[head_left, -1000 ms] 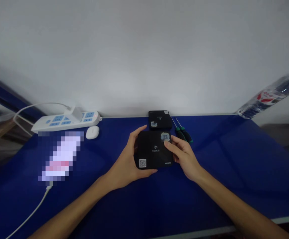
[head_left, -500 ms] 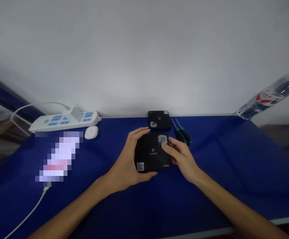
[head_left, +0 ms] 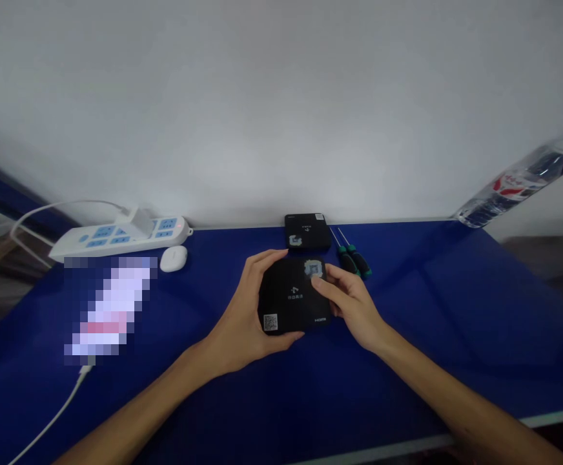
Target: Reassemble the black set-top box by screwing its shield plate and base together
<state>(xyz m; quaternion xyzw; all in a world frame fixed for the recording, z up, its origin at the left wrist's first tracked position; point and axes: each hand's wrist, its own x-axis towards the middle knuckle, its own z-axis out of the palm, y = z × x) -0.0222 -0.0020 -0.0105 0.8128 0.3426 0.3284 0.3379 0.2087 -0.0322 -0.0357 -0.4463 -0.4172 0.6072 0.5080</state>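
Note:
Between my hands is a black set-top box (head_left: 291,300), its top bearing a white logo, a QR sticker, HDMI lettering and a torn label remnant. My left hand (head_left: 243,316) wraps its left side, fingers at the far edge and thumb along the near edge. At the right side my right hand (head_left: 352,303) grips the box, thumb on top beside the torn label and fingers at the side edge. A second black set-top box (head_left: 310,232) lies just beyond it, against the wall. Two screwdrivers (head_left: 354,258) with green-and-black handles rest to the right of that one.
On the left of the blue table (head_left: 456,349) are a white power strip (head_left: 117,239) with a plugged-in charger, a white earbud case (head_left: 174,258) and a blurred-out phone (head_left: 110,310) on a cable. A water bottle (head_left: 518,184) stands at the far right, by the wall.
The view has shifted slightly, so everything sits a little farther left. Both hands keep their hold on the near box; its position relative to them looks almost the same.

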